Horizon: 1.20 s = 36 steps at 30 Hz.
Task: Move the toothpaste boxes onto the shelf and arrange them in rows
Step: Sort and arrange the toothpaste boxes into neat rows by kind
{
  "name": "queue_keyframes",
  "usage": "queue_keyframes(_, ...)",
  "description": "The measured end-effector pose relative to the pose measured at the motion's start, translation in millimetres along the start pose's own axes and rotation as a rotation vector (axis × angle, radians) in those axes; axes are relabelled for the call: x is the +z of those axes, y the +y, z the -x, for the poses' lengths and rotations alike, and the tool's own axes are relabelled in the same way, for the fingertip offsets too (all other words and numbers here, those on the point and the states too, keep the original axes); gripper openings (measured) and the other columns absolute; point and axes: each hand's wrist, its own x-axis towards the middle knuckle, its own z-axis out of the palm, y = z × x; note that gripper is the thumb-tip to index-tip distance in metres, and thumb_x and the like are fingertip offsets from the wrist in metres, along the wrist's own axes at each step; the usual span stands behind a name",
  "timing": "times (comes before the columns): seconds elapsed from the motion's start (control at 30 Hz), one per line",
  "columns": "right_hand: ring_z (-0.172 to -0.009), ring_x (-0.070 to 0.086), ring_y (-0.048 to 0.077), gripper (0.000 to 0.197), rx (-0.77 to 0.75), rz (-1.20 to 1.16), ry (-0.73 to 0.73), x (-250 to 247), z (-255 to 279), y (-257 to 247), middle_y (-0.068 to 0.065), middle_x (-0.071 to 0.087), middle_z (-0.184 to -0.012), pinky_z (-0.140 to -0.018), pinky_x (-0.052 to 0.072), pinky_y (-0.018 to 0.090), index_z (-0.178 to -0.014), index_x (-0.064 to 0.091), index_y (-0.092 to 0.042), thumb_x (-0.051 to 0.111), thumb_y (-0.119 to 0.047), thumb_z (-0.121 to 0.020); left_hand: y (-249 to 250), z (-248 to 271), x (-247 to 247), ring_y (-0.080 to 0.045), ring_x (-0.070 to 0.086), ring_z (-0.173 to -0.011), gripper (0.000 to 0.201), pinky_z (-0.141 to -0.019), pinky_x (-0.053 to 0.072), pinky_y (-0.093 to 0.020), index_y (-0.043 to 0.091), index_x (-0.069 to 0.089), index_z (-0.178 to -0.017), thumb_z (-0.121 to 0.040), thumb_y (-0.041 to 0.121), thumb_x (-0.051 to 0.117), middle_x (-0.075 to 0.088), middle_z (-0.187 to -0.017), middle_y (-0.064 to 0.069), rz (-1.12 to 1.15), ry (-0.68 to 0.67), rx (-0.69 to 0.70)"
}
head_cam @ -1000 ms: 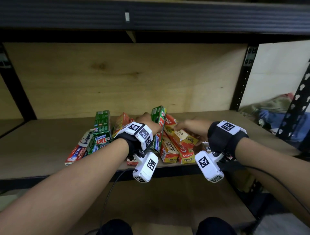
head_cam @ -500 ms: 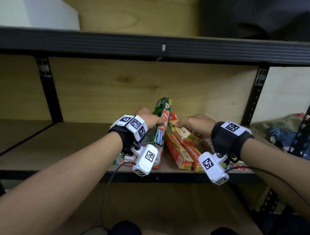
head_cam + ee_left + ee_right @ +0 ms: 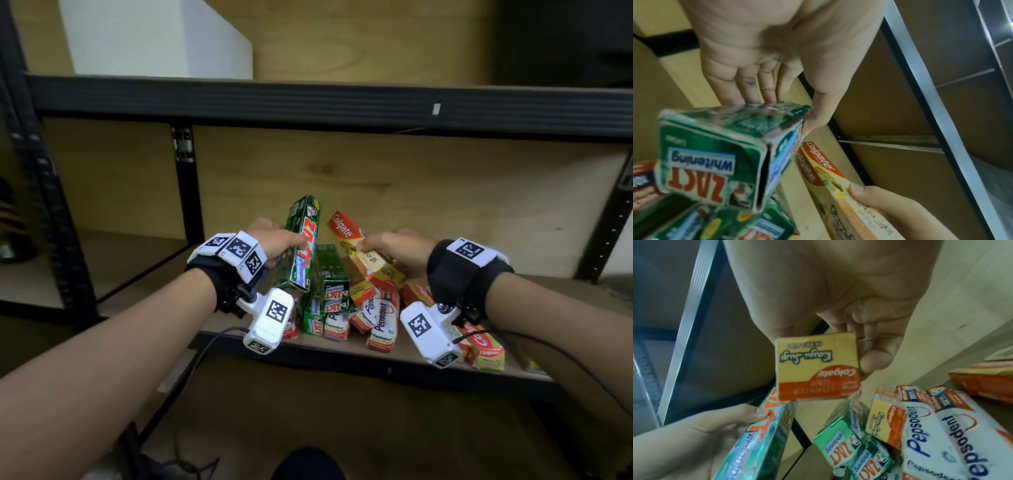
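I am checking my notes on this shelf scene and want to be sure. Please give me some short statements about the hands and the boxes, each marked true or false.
1. The left hand holds a green Zact box. True.
2. The right hand is empty. False: it grips a yellow and red Colgate box.
3. Two white Pepsodent boxes lie in the pile on the shelf. True.
4. Both held boxes lie flat on the shelf. False: both are lifted and tilted above the pile.
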Motion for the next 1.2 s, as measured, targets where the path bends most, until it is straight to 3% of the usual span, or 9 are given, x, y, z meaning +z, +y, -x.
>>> queue_keyframes(0.17,-0.088,0.074,0.031,0.063,0.010,-0.026,-0.044,23.1,-13.9,-12.6,0.011,0.076,-0.098,-0.084,0.058,0.051,-0.113,0.064,-0.009,0.078,-0.046,-0.064,-39.4,-5.4,-20.0,-0.018,0.048,-0.049,0.049,-0.048,0.037,-0.022,0.001,0.071,-0.092,-0.067,0.042,0.082,0.054,-0.058,-0.004,-0.120,0.088,-0.091)
queue_keyframes(0.3,-0.091,0.071,0.030,0.045,0.010,0.026,-0.096,43.9,-22.8,-26.1,0.013,0.073,-0.102,-0.085,0.058,0.045,-0.114,0.060,-0.010,0.072,-0.040,-0.083,-66.3,-10.8,-26.9,-0.024,0.057,-0.055,0.046,-0.052,0.042,-0.024,0.004,0.068,-0.082,-0.061,0.041,0.084,0.065,-0.072,-0.012,-0.112,0.124,-0.176)
queue_keyframes(0.5,-0.064,0.064,0.016,0.025,0.084,0.159,-0.213,83.6,-23.4,-49.4,0.005,0.066,-0.078,-0.052,0.054,0.023,-0.097,0.062,-0.011,0.063,-0.036,-0.092,-98.2,-20.2,-29.7,-0.027,0.063,-0.061,0.072,-0.053,0.045,-0.023,-0.006,0.066,-0.110,-0.061,0.042,0.085,0.067,-0.076,-0.014,-0.115,0.114,-0.257)
queue_keyframes(0.63,-0.082,0.074,0.028,0.040,-0.038,0.532,-0.055,106.9,-42.3,-56.1,0.007,0.075,-0.087,-0.076,0.061,0.049,-0.085,0.073,-0.013,0.075,-0.045,-0.061,-111.1,-20.5,-25.7,-0.026,0.065,-0.070,0.052,-0.053,0.044,-0.024,-0.004,0.066,-0.103,-0.072,0.035,0.082,0.070,-0.087,-0.015,-0.133,0.080,-0.301)
queue_keyframes(0.73,-0.073,0.069,0.030,0.029,-0.120,0.851,0.040,126.1,-64.2,-47.6,0.005,0.072,-0.087,-0.073,0.057,0.053,-0.080,0.067,-0.015,0.069,-0.040,-0.066,-115.9,-21.2,-21.2,-0.021,0.060,-0.063,0.041,-0.050,0.038,-0.024,0.003,0.068,-0.094,-0.075,0.037,0.079,0.069,-0.084,-0.012,-0.162,0.044,-0.300)
queue_keyframes(0.9,-0.071,0.067,0.038,0.025,-0.124,0.941,0.057,145.4,-73.8,-48.9,0.012,0.066,-0.079,-0.070,0.050,0.065,-0.070,0.059,-0.013,0.067,-0.038,-0.068,-115.3,-26.6,-15.4,-0.022,0.059,-0.065,0.025,-0.053,0.043,-0.026,0.013,0.073,-0.084,-0.081,0.038,0.076,0.064,-0.081,-0.009,-0.177,0.010,-0.274)
queue_keyframes(1.0,-0.078,0.067,0.040,0.027,-0.126,0.940,0.043,151.5,-71.6,-45.7,0.015,0.065,-0.087,-0.072,0.052,0.064,-0.073,0.053,-0.010,0.064,-0.035,-0.069,-119.5,-35.6,-9.4,-0.032,0.065,-0.097,0.033,-0.073,0.052,-0.032,0.005,0.070,-0.105,-0.085,0.030,0.073,0.068,-0.110,-0.016,-0.163,0.037,-0.250)
queue_keyframes(1.13,-0.096,0.065,0.043,0.035,-0.093,0.885,0.045,161.4,-80.0,-36.0,0.018,0.065,-0.112,-0.083,0.052,0.047,-0.098,0.065,-0.011,0.067,-0.034,-0.073,-121.5,-42.3,-0.8,-0.022,0.054,-0.088,0.044,-0.064,0.045,-0.029,-0.002,0.064,-0.120,-0.089,0.029,0.067,0.064,-0.125,-0.020,-0.156,0.047,-0.253)
queue_keyframes(1.2,-0.090,0.067,0.044,0.029,-0.058,0.958,0.037,166.1,-83.3,-35.5,0.020,0.068,-0.103,-0.080,0.051,0.060,-0.087,0.067,-0.011,0.065,-0.035,-0.070,-119.3,-39.3,0.1,-0.023,0.057,-0.091,0.035,-0.075,0.046,-0.029,0.005,0.068,-0.114,-0.094,0.033,0.060,0.064,-0.124,-0.017,-0.144,0.037,-0.250)
